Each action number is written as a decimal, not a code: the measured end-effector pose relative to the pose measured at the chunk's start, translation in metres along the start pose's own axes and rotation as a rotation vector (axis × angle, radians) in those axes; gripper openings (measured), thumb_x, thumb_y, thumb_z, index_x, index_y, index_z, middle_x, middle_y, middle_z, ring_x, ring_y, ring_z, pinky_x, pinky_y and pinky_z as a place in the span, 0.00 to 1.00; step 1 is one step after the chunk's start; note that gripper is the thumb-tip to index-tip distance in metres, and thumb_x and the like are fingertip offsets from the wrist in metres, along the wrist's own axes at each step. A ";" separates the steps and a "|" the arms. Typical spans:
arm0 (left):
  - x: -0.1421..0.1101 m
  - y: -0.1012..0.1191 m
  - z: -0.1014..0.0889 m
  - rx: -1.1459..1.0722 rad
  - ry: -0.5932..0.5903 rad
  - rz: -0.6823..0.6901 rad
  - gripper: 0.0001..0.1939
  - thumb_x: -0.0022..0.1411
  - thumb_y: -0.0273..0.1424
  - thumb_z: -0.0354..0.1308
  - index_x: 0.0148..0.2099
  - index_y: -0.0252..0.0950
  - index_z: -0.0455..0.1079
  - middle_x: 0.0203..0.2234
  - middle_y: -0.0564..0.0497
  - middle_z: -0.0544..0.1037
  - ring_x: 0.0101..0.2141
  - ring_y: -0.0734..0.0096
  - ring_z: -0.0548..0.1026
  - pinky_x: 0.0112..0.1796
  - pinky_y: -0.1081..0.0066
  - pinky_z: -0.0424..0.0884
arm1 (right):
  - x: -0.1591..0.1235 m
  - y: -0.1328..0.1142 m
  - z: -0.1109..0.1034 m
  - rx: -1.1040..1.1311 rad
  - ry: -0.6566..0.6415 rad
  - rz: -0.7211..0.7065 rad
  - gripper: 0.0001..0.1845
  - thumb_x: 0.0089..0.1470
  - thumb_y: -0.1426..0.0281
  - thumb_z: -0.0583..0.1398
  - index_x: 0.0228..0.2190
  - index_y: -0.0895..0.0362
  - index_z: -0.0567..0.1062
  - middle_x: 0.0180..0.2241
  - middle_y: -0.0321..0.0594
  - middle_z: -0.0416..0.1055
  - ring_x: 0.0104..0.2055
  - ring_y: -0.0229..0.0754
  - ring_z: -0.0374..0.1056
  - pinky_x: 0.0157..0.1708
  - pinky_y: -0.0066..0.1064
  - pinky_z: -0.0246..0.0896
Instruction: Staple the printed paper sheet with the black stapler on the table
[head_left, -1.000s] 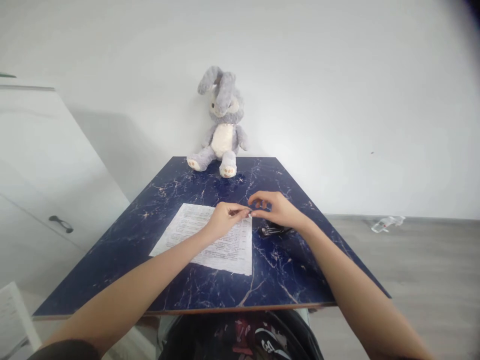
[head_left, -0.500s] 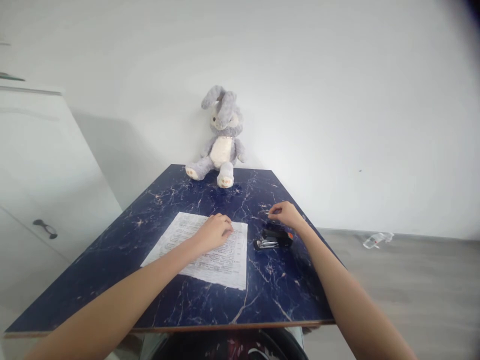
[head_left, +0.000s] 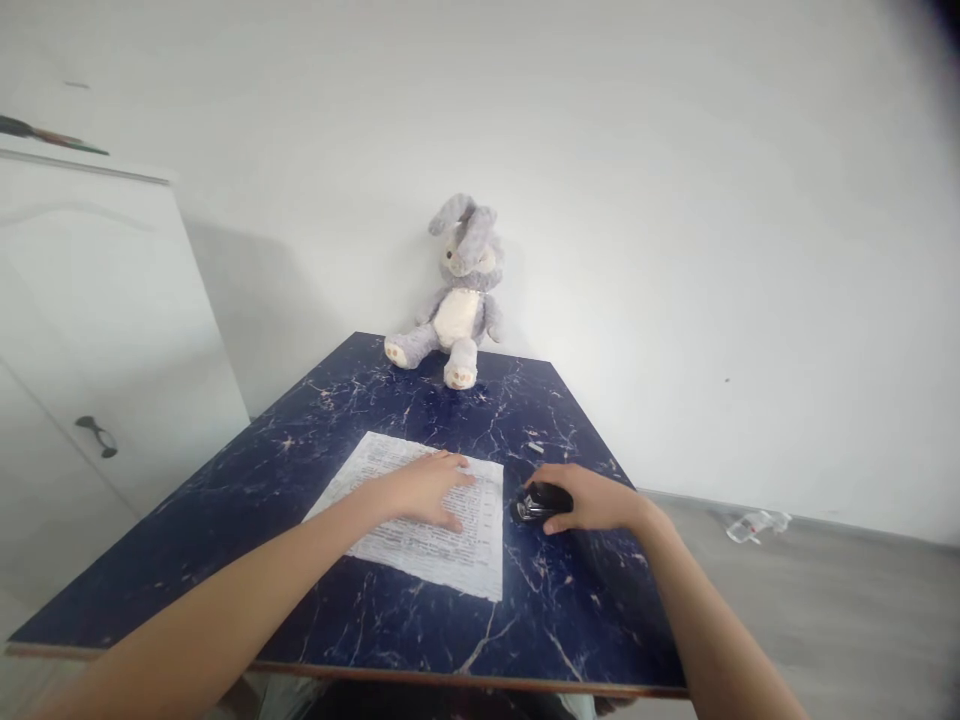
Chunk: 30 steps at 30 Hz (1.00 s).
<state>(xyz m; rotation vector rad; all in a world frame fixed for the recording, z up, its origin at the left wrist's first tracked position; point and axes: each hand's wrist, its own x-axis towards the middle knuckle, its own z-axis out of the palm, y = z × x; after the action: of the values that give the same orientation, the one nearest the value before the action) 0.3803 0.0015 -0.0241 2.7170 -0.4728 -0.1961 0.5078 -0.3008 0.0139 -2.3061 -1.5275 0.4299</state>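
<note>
A printed sheet of paper (head_left: 375,475) lies on the dark blue marbled table (head_left: 375,600). My left hand (head_left: 424,488) rests flat on the sheet, fingers stretched out. Just right of the sheet sits a black stapler (head_left: 534,503); my right hand (head_left: 592,498) is wrapped over it from the right, fingers curled round its body. A tiny pale bit (head_left: 535,447), perhaps a staple, lies on the table behind the stapler.
A grey and white plush rabbit (head_left: 459,290) sits against the wall at the table's far edge. A white cabinet (head_left: 82,330) with a dark handle stands to the left. A clear plastic item (head_left: 752,524) lies on the grey floor at right.
My hands were together above the sheet pinching something small. They parted: the left settled flat on the paper, the right went out to the right and came back onto the stapler.
</note>
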 end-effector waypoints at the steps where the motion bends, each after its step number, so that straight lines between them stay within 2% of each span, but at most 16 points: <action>1: 0.001 0.002 0.004 0.001 0.007 0.001 0.43 0.50 0.50 0.69 0.67 0.46 0.65 0.68 0.44 0.60 0.66 0.39 0.56 0.60 0.51 0.58 | -0.001 -0.002 0.006 -0.046 0.025 0.031 0.23 0.49 0.58 0.69 0.46 0.52 0.77 0.46 0.43 0.77 0.46 0.50 0.72 0.47 0.39 0.64; 4: 0.009 0.009 0.017 -0.016 0.106 -0.015 0.44 0.48 0.53 0.70 0.65 0.44 0.67 0.65 0.41 0.65 0.63 0.40 0.61 0.59 0.51 0.60 | -0.002 -0.003 0.019 -0.104 0.221 0.212 0.16 0.52 0.57 0.66 0.37 0.55 0.77 0.36 0.43 0.77 0.38 0.49 0.72 0.38 0.37 0.63; 6: 0.014 0.010 0.017 -0.081 0.198 0.007 0.43 0.49 0.53 0.69 0.65 0.42 0.67 0.62 0.41 0.68 0.59 0.44 0.67 0.57 0.54 0.63 | 0.001 -0.006 0.019 -0.065 0.390 0.358 0.17 0.54 0.54 0.63 0.35 0.57 0.75 0.32 0.42 0.77 0.33 0.47 0.71 0.33 0.35 0.62; 8: 0.014 0.000 0.003 -0.177 0.316 0.024 0.33 0.56 0.50 0.65 0.61 0.41 0.71 0.57 0.43 0.73 0.53 0.51 0.73 0.52 0.59 0.67 | 0.008 -0.018 0.018 0.011 0.476 0.417 0.19 0.56 0.52 0.61 0.33 0.57 0.74 0.29 0.41 0.76 0.29 0.45 0.69 0.29 0.33 0.59; 9: 0.013 -0.010 -0.008 -0.217 0.390 0.013 0.26 0.61 0.48 0.61 0.56 0.41 0.74 0.53 0.44 0.76 0.50 0.55 0.75 0.50 0.62 0.69 | 0.015 -0.027 0.020 0.049 0.465 0.396 0.20 0.56 0.52 0.60 0.32 0.57 0.74 0.28 0.41 0.75 0.28 0.44 0.69 0.27 0.32 0.57; 10: 0.009 -0.024 -0.020 -0.232 0.478 -0.028 0.20 0.64 0.47 0.57 0.49 0.40 0.78 0.47 0.44 0.79 0.45 0.57 0.77 0.47 0.63 0.70 | 0.023 -0.038 0.025 0.078 0.422 0.340 0.20 0.56 0.52 0.61 0.31 0.57 0.74 0.28 0.40 0.75 0.27 0.42 0.68 0.26 0.32 0.56; 12: -0.001 -0.061 -0.042 -0.207 0.633 -0.128 0.17 0.65 0.44 0.55 0.40 0.38 0.78 0.39 0.45 0.82 0.39 0.59 0.79 0.42 0.64 0.71 | 0.046 -0.063 0.041 0.107 0.346 0.248 0.19 0.55 0.52 0.61 0.29 0.57 0.73 0.27 0.38 0.74 0.26 0.40 0.66 0.26 0.30 0.54; 14: -0.011 -0.104 -0.057 -0.150 0.811 -0.292 0.15 0.64 0.42 0.55 0.36 0.38 0.77 0.32 0.47 0.82 0.35 0.59 0.79 0.40 0.65 0.70 | 0.075 -0.086 0.062 0.079 0.289 0.239 0.18 0.52 0.54 0.65 0.26 0.57 0.72 0.25 0.38 0.72 0.26 0.39 0.65 0.26 0.30 0.53; 15: -0.016 -0.126 -0.061 -0.139 0.861 -0.379 0.15 0.63 0.41 0.54 0.34 0.38 0.76 0.28 0.48 0.81 0.33 0.59 0.79 0.38 0.66 0.70 | 0.090 -0.095 0.072 0.067 0.278 0.242 0.17 0.52 0.56 0.65 0.27 0.57 0.73 0.26 0.38 0.72 0.27 0.40 0.65 0.27 0.30 0.53; 17: -0.024 -0.165 -0.061 -0.135 0.877 -0.488 0.14 0.61 0.41 0.54 0.33 0.39 0.75 0.25 0.49 0.80 0.31 0.59 0.79 0.38 0.66 0.70 | 0.114 -0.107 0.085 0.033 0.311 0.186 0.12 0.50 0.62 0.66 0.33 0.57 0.75 0.33 0.42 0.75 0.32 0.42 0.68 0.31 0.31 0.57; 19: -0.028 -0.193 -0.055 -0.125 0.847 -0.516 0.14 0.61 0.41 0.53 0.32 0.39 0.74 0.25 0.49 0.81 0.31 0.60 0.79 0.39 0.67 0.70 | 0.123 -0.109 0.090 -0.006 0.324 0.096 0.14 0.49 0.67 0.65 0.39 0.57 0.75 0.40 0.45 0.75 0.39 0.45 0.69 0.38 0.33 0.60; 22: -0.025 -0.211 -0.043 -0.098 0.775 -0.501 0.15 0.60 0.42 0.52 0.31 0.39 0.74 0.27 0.48 0.81 0.33 0.58 0.80 0.39 0.67 0.70 | 0.107 -0.102 0.088 0.007 0.251 0.026 0.12 0.49 0.71 0.64 0.38 0.55 0.74 0.38 0.43 0.75 0.42 0.48 0.69 0.42 0.34 0.61; 26: -0.014 -0.206 -0.035 -0.014 0.709 -0.434 0.14 0.59 0.42 0.52 0.32 0.40 0.74 0.30 0.47 0.82 0.34 0.57 0.79 0.38 0.66 0.69 | 0.053 -0.089 0.076 0.072 0.195 -0.022 0.14 0.50 0.73 0.62 0.41 0.54 0.75 0.39 0.40 0.77 0.42 0.46 0.71 0.43 0.32 0.62; 30: -0.009 -0.199 -0.032 -0.006 0.714 -0.415 0.13 0.59 0.40 0.53 0.34 0.40 0.76 0.30 0.47 0.81 0.33 0.58 0.78 0.39 0.66 0.69 | -0.006 -0.063 0.064 0.022 0.264 0.148 0.16 0.55 0.69 0.61 0.46 0.53 0.76 0.43 0.41 0.77 0.44 0.48 0.72 0.45 0.35 0.63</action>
<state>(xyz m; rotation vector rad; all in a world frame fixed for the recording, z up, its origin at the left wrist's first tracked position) 0.4375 0.1899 -0.0708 2.6062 0.2940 0.6446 0.4264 -0.2762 -0.0149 -2.3579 -1.2270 0.1677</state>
